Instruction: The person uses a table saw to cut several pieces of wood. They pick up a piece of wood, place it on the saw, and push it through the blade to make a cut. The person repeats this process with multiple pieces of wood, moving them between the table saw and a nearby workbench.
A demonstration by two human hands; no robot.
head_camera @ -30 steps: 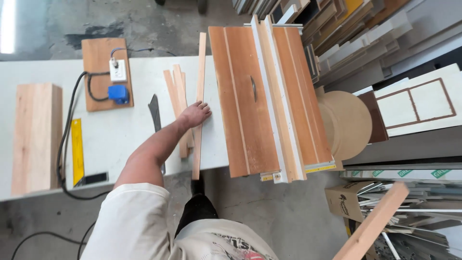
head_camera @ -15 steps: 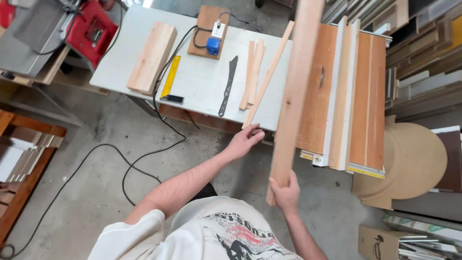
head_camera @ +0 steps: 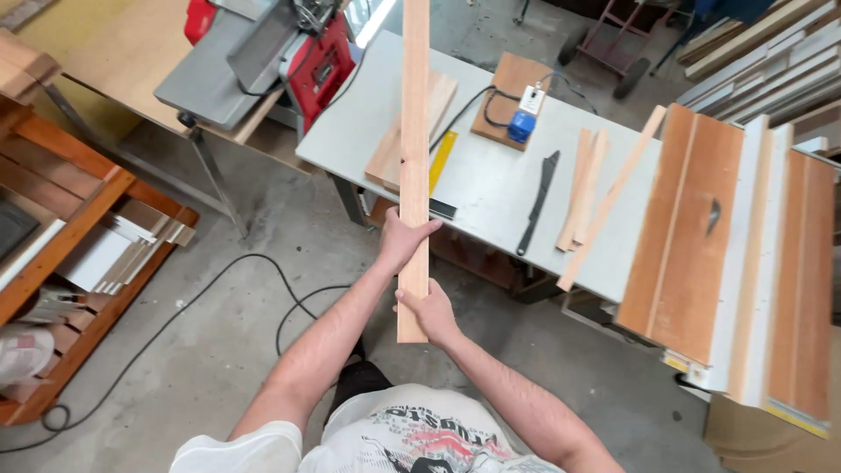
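The long, thin, light wood board (head_camera: 413, 158) points away over the grey table (head_camera: 491, 188). The left hand (head_camera: 405, 241) grips it further up; the right hand (head_camera: 429, 311) grips its near end.

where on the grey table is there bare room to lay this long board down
Bare strip of the grey table between the yellow ruler and the dark hand saw. Crowded to the right: thin slats, then stacked wide boards. Both hands grip the long board.
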